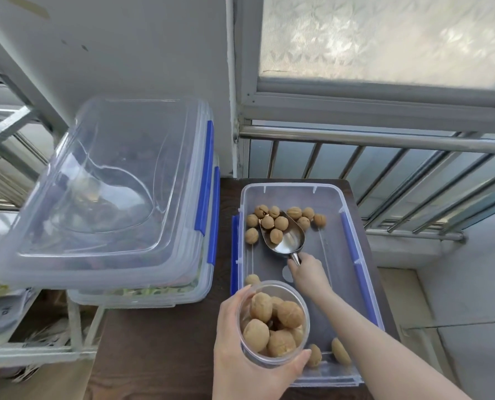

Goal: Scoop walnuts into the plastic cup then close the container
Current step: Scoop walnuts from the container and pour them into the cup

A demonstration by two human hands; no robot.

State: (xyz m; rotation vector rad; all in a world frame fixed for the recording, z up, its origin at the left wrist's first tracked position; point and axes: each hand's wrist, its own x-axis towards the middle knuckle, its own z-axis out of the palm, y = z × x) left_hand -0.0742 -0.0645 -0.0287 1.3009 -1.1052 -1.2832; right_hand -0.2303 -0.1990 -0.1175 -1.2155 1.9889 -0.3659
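Observation:
A clear plastic cup (pixel 272 357) filled with several walnuts (pixel 260 307) is held in my left hand (pixel 234 353) over the near left corner of the open clear container (pixel 335 197). My right hand (pixel 308 272) grips the handle of a metal scoop (pixel 289 242) inside the container. The scoop's mouth lies among several loose walnuts (pixel 302 212) at the far end, and a few sit in it. Two more walnuts (pixel 340 350) lie near the container's front wall, and one sits just behind the cup.
The container has blue latches (pixel 350 238) on both long sides and rests on a dark wooden table (pixel 159 347). Its clear lid (pixel 110 180) lies on stacked lidded boxes to the left. A metal railing (pixel 384 140) and window stand behind.

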